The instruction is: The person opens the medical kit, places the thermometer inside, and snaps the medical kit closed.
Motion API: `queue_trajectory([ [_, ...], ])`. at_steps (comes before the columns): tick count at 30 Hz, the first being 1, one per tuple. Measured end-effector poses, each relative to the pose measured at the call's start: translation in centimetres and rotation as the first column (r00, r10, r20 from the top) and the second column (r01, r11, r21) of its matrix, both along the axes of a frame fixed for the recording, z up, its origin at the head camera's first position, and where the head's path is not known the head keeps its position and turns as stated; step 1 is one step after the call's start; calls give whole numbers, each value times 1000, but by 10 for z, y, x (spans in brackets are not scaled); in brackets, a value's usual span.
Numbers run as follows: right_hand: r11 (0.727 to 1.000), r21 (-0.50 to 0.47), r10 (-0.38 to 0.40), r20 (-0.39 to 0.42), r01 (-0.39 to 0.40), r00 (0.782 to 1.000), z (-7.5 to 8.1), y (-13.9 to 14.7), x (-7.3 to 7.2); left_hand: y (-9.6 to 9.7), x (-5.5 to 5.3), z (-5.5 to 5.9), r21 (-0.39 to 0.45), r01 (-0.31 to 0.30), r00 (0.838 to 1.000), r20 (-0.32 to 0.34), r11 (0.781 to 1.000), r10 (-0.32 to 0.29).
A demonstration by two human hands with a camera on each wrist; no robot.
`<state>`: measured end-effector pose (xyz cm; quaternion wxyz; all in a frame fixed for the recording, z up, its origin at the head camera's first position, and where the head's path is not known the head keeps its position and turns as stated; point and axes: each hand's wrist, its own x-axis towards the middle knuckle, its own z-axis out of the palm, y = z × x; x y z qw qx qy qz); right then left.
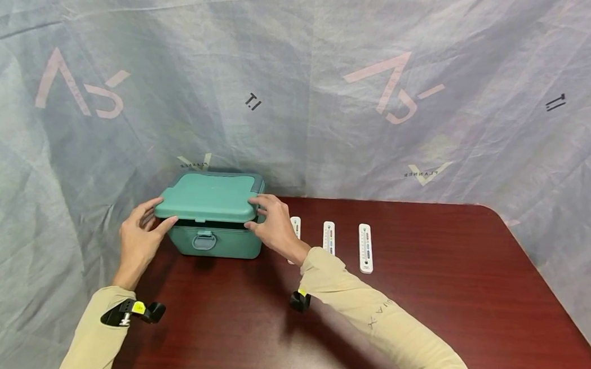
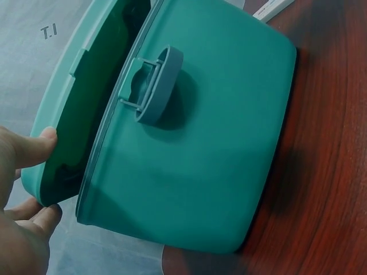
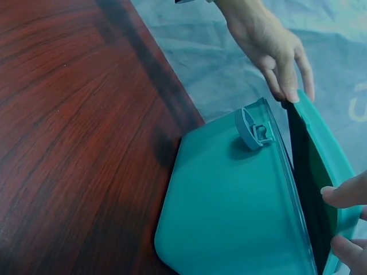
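A teal storage box (image 1: 231, 244) stands at the table's back left, its lid (image 1: 208, 196) raised a little so a dark gap shows along the front. My left hand (image 1: 139, 231) pinches the lid's front left corner, thumb (image 2: 40, 146) at the front edge and fingers beneath the side. At the opposite front corner my right hand (image 1: 275, 223) grips the lid between thumb and fingers. The grey-blue loop latch (image 2: 160, 86) hangs on the box front, apart from the lid. The inside of the box is mostly hidden in shadow.
Three white thermometers lie to the right of the box: one partly behind my right wrist (image 1: 295, 225), a middle one (image 1: 329, 234) and a right one (image 1: 365, 248). A grey cloth (image 1: 301, 94) hangs behind the dark red table (image 1: 447, 284).
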<state>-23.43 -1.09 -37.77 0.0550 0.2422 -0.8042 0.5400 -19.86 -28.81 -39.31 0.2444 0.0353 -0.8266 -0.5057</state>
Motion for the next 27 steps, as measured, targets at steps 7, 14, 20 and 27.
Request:
queue_trajectory([
  [7, 1000, 0, -9, -14, 9, 1000, 0, 4, 0, 9, 3, 5, 64, -2, 1000, 13, 998, 1],
  [14, 999, -1, -37, -18, 37, 999, 4, 5, -1, 10, -1, 5, 84, 2, 1000, -25, 996, 0],
  [20, 999, -4, -38, -38, 38, 999, 8, 4, -3, 6, -4, 2, 99, -4, 999, -38, 995, 8],
  [27, 999, -30, -22, -88, 19, 996, 9, 4, -8, 5, -7, 9, 112, -13, 998, -60, 994, 20],
])
